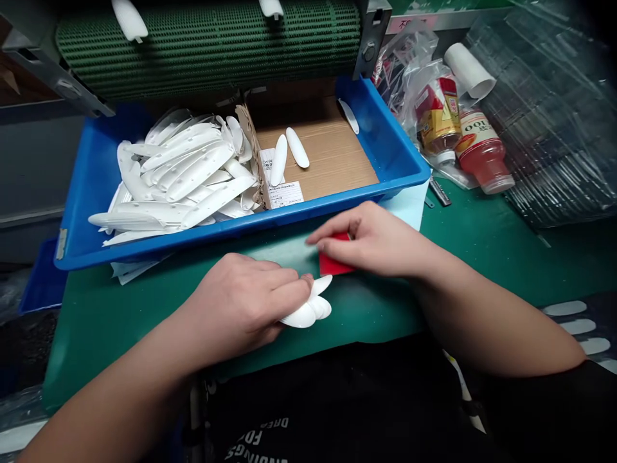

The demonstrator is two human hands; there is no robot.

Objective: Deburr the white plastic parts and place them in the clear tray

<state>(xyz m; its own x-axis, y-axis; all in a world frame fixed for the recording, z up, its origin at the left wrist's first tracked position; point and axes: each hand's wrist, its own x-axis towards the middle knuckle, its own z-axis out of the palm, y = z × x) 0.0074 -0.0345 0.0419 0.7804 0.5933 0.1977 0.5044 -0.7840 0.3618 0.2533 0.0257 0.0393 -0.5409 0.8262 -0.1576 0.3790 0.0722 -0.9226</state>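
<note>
- I see left hand (255,292) pinching white pieces (301,316), long axes rightward.
- Right hand (373,241) over red pad (332,265), nearer it; its grip I can't tell.

Factory wkshp — conveyor belt (216,58), blue parts bin (337,203).

"100" marks a bottle (484,151), "不" a pink label (411,24) — "DREA", "FO", "NGS" a black garment (347,399).
</note>
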